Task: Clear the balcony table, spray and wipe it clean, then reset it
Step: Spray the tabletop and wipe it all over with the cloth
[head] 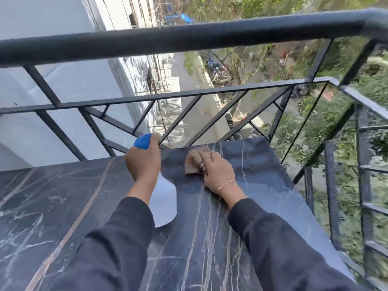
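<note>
A dark marble table top [262, 185] with pale veins fills the lower half of the head view. My left hand [144, 160] grips a spray bottle by its blue head [143, 140]; the white bottle body [164, 202] hangs below my wrist above the surface. My right hand [216, 171] lies flat on a tan cloth [194, 159] and presses it to the table near the far edge. Only the cloth's left part shows beyond my fingers.
A black metal railing [189, 36] runs just beyond the table's far edge and turns down the right side [365, 164]. A white wall [52, 80] stands at left. Past the rail is a drop to a lane and greenery.
</note>
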A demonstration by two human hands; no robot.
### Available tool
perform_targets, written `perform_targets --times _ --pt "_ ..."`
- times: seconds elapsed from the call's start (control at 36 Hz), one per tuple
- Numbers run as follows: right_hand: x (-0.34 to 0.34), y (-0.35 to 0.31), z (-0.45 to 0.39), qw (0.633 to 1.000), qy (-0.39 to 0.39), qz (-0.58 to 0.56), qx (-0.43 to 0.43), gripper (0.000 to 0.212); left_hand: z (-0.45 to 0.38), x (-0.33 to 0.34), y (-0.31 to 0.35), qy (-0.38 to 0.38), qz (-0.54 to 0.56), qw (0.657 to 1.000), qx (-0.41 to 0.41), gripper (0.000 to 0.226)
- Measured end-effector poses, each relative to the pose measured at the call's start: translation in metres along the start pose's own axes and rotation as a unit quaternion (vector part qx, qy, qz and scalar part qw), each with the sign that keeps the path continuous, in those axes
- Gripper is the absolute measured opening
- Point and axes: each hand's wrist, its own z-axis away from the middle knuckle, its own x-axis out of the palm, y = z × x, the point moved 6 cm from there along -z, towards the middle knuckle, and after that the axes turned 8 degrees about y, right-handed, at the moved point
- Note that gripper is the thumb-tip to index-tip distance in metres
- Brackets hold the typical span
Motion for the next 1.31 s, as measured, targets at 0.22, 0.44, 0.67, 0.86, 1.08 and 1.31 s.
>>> perform_targets --times 0.22,0.44,0.67,0.86,1.08,1.31 --pt "-0.066 0.128 0.020 0.972 0.063 0.101 0.203 0.063 0.008 0.001 0.008 -0.013 -0.007 0.999 0.035 0.038" --pt "-0.061 0.122 0.050 0.942 0.069 0.102 0.312 0.068 0.010 -0.001 0.008 -0.025 0.004 0.999 0.045 0.038" --pt "-0.006 -0.004 0.023 0.990 0.011 0.062 0.125 0.068 0.014 0.000 0.009 -0.043 0.009 0.998 0.055 0.035" --pt "0.017 -0.047 0.031 0.999 -0.033 0.024 -0.015 0.061 0.015 0.010 0.008 -0.068 -0.012 0.996 0.060 0.037" --pt "-0.042 0.061 0.038 0.990 0.046 0.049 0.125 0.062 0.016 0.011 0.011 -0.074 -0.019 0.996 0.045 0.036" --pt "-0.083 0.135 0.080 0.933 0.094 0.111 0.330 0.066 0.010 0.006 0.010 -0.074 -0.001 0.997 0.037 0.037"
